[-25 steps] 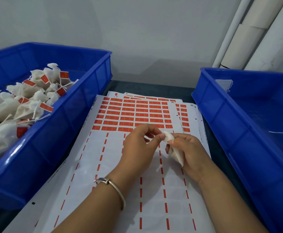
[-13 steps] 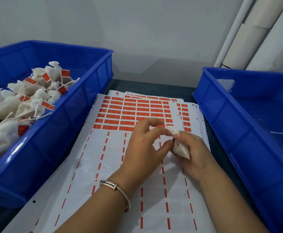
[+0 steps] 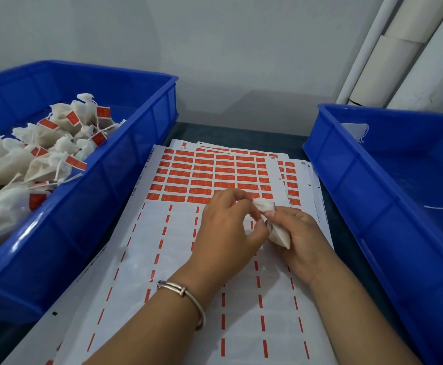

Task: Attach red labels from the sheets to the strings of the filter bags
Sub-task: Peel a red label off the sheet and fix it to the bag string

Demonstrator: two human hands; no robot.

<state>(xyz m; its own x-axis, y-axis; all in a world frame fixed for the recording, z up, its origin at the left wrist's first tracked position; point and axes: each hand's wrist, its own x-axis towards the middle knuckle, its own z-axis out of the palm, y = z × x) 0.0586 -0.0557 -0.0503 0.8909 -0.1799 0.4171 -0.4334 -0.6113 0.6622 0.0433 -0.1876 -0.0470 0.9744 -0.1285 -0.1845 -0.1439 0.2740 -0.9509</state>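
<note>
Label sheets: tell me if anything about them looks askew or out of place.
The label sheets are fanned unevenly, with lower sheets poking out at the far and right edges. The top sheet's near rows are already stripped. Nothing looks torn or spilled.

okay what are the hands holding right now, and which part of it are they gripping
The right hand grips a white filter bag around its body, its gathered top sticking out above. The left hand has its fingertips at that top; whether it pinches the string or a label cannot be told.
</note>
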